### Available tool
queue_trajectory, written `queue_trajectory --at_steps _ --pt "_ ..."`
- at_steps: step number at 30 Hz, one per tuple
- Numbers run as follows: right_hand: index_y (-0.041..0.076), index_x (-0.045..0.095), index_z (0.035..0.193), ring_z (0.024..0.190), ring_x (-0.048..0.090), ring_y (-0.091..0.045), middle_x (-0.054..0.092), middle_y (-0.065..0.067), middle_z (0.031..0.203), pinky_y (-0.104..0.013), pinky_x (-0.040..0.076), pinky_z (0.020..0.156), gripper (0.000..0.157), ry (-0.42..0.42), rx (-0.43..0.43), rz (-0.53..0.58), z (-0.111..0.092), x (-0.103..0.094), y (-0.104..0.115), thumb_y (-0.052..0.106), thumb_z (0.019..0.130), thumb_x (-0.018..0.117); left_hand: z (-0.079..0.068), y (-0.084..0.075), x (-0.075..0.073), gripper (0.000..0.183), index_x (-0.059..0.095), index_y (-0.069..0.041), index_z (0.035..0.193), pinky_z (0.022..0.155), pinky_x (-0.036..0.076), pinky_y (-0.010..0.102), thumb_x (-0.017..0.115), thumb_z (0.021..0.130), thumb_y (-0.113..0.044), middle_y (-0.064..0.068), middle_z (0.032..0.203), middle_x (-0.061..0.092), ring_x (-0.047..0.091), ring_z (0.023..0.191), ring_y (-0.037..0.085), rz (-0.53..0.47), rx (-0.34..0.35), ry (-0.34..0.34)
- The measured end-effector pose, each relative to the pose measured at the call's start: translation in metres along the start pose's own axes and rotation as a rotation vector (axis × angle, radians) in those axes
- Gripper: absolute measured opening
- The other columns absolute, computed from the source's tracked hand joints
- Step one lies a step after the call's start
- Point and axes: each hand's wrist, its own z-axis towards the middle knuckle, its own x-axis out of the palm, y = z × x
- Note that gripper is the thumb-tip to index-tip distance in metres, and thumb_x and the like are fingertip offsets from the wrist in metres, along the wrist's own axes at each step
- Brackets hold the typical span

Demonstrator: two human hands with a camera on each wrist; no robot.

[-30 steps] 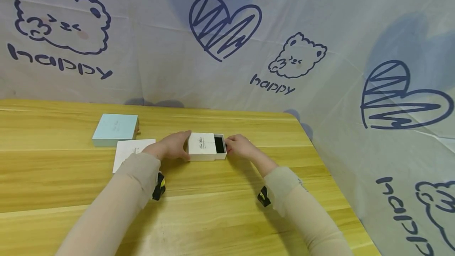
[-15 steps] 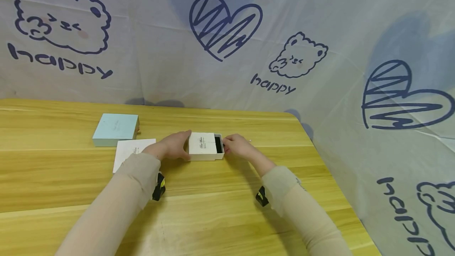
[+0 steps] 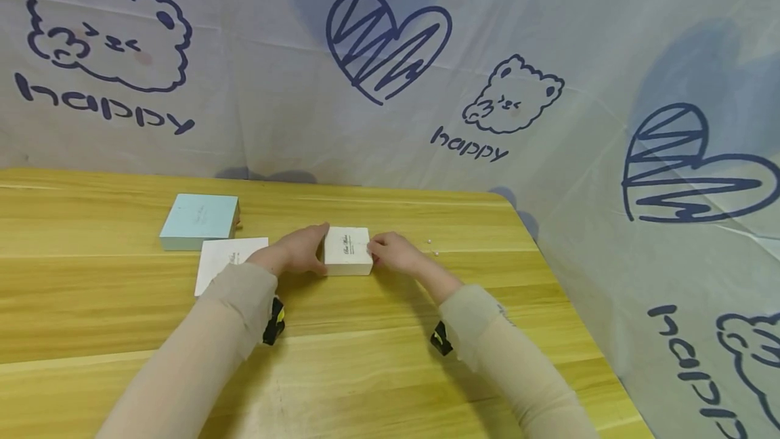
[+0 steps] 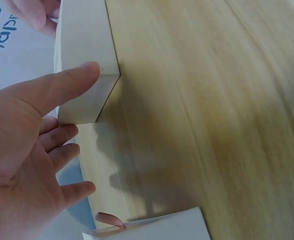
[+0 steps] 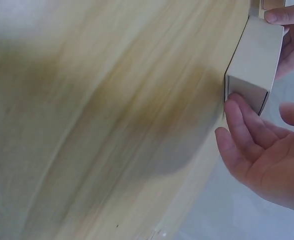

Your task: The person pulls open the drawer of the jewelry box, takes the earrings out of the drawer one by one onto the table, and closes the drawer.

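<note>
White box (image 3: 347, 249): left end pinched by left hand (image 3: 298, 249); right end touched by right hand (image 3: 397, 252), fingers extended; long axis unclear.

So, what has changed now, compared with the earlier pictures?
The pale tray of the small white rectangular cardboard-looking box slid left inside it, so its dark inside no longer shows. The right hand moved left with it, fingers touching its right end. A second tiny pale speck now shows. The left hand still grips the other end; the light blue square box and the flat white printed piece stay put.
</note>
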Motion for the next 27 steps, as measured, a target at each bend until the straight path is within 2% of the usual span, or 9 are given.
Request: queue_trajectory --at_steps 3,5,8,10,14,17,21,27 --pt "-0.005 0.062 0.110 0.089 0.062 -0.022 0.066 -0.017 0.099 -0.028 0.053 0.078 0.031 0.001 -0.017 -0.069 -0.001 0.000 0.001 0.016 0.100 0.041 0.000 -0.001 0.001 0.086 0.014 0.011 0.145 0.115 0.022 0.049 0.069 0.084 -0.016 0.029 0.149 0.024 0.024 0.138 0.043 0.029 -0.007 -0.004" --pt "-0.005 0.058 0.118 0.093 0.062 -0.023 0.066 -0.017 0.104 -0.031 0.053 0.082 0.034 -0.002 -0.020 -0.111 -0.002 0.000 0.000 0.019 0.099 0.044 0.000 -0.002 0.001 0.086 0.014 0.010 0.145 0.115 0.022 0.051 0.068 0.084 -0.018 0.028 0.149 0.024 0.024 0.138 0.043 0.054 -0.015 -0.003" --pt "-0.003 0.045 0.135 0.106 0.061 -0.027 0.062 -0.019 0.119 -0.037 0.050 0.093 0.049 -0.010 -0.015 -0.191 -0.004 0.002 0.000 0.027 0.097 0.049 -0.003 -0.006 0.000 0.088 0.014 0.010 0.146 0.114 0.021 0.055 0.069 0.084 -0.020 0.028 0.151 0.021 0.021 0.140 0.043 0.091 -0.030 0.007" --pt "-0.002 0.033 0.143 0.120 0.053 -0.030 0.053 -0.020 0.133 -0.041 0.043 0.103 0.062 -0.024 -0.017 -0.254 -0.006 0.003 0.000 0.033 0.095 0.052 -0.005 -0.010 -0.001 0.088 0.014 0.009 0.146 0.113 0.019 0.059 0.069 0.084 -0.021 0.028 0.152 0.018 0.018 0.141 0.043 0.113 -0.037 0.013" --pt "0.004 0.024 0.148 0.136 0.036 -0.033 0.036 -0.017 0.148 -0.045 0.031 0.112 0.074 -0.054 -0.090 -0.430 -0.012 0.005 0.002 0.040 0.092 0.057 -0.010 -0.016 -0.005 0.086 0.017 0.006 0.147 0.112 0.016 0.063 0.068 0.085 -0.025 0.026 0.153 0.018 0.018 0.141 0.041 0.169 -0.034 0.006" --pt "0.009 0.022 0.149 0.139 0.030 -0.033 0.028 -0.013 0.153 -0.049 0.029 0.113 0.077 -0.046 -0.149 -0.573 -0.018 0.007 0.002 0.044 0.091 0.057 -0.015 -0.020 -0.007 0.080 0.024 0.004 0.146 0.111 0.017 0.064 0.067 0.086 -0.027 0.024 0.151 0.024 0.021 0.140 0.041 0.226 -0.014 -0.006" --pt "0.015 0.021 0.150 0.141 0.027 -0.033 0.023 -0.009 0.155 -0.054 0.028 0.111 0.076 0.008 -0.196 -0.711 -0.028 0.009 0.004 0.048 0.091 0.054 -0.019 -0.024 -0.006 0.071 0.034 0.001 0.143 0.110 0.017 0.065 0.066 0.086 -0.027 0.022 0.149 0.031 0.024 0.139 0.043 0.302 0.013 0.000" --pt "0.017 0.026 0.149 0.140 0.028 -0.032 0.025 -0.008 0.155 -0.055 0.029 0.110 0.070 0.020 -0.211 -0.768 -0.033 0.012 0.006 0.048 0.092 0.052 -0.018 -0.025 0.001 0.063 0.043 0.000 0.137 0.111 0.018 0.064 0.066 0.086 -0.029 0.020 0.147 0.036 0.028 0.138 0.041 0.398 0.020 -0.009"
